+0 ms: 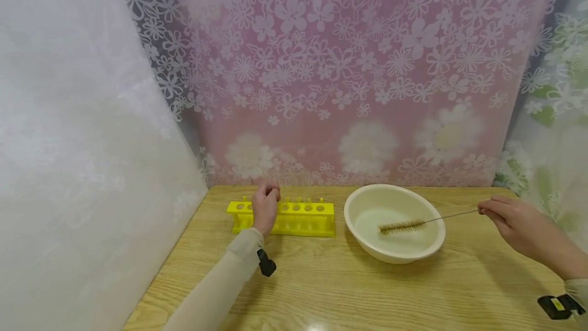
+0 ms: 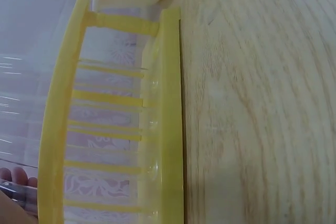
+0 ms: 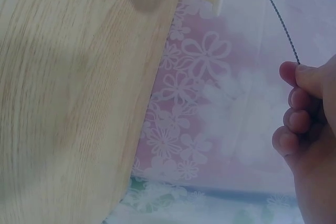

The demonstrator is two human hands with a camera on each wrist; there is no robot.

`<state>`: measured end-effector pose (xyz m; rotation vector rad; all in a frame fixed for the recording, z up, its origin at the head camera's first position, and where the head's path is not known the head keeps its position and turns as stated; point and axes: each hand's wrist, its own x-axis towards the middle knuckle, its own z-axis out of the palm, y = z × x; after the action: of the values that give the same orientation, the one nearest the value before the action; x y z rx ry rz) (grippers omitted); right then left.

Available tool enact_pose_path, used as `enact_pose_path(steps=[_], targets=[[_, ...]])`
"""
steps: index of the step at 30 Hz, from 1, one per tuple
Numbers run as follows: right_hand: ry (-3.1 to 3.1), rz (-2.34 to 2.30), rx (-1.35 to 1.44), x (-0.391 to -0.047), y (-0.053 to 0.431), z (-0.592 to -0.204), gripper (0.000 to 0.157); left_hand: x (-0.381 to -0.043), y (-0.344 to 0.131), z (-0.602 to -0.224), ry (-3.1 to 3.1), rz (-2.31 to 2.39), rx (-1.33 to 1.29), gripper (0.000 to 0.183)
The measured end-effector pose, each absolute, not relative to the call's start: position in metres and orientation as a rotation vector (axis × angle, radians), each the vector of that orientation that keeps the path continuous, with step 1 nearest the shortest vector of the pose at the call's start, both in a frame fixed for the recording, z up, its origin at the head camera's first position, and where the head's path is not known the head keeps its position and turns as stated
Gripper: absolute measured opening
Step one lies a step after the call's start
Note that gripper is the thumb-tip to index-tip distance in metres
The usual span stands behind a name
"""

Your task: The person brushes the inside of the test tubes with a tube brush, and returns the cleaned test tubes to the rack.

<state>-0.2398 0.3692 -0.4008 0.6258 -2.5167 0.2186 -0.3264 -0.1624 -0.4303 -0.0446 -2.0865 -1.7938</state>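
In the head view my left hand (image 1: pixel 265 211) is at a yellow test tube rack (image 1: pixel 317 214). Its fingers grip the upper part of a clear test tube (image 2: pixel 20 191), seen at the lower left of the left wrist view. Several other clear tubes stand upright in the rack. My right hand (image 1: pixel 521 222) pinches the twisted wire handle (image 3: pixel 283 24) of a test tube brush between thumb and forefinger, the other fingers curled. The brush's tan bristles (image 1: pixel 402 227) hang over a cream bowl (image 1: pixel 363 246), and the wire passes above its right rim.
Both rack and bowl stand on a wood-grain table (image 1: pixel 349 290), the bowl just right of the rack. Behind the table hangs a pink flowered curtain (image 1: pixel 312 91). A whitish sheet (image 1: pixel 82 142) closes off the left side, a green-flowered one (image 1: pixel 551 167) the right.
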Motion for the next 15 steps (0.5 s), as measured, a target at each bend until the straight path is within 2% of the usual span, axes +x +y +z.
enact_pose_path(steps=[9,15], targets=[[-2.562,0.228,0.61,-0.243,0.363,-0.402,0.016,-0.324,-0.162,-0.431,-2.133,-1.721,-0.03,0.008],[-2.58,0.253,0.633,-0.246,0.358,-0.406,0.012,-0.32,-0.164,-0.433,-2.123,-1.685,-0.02,0.02]])
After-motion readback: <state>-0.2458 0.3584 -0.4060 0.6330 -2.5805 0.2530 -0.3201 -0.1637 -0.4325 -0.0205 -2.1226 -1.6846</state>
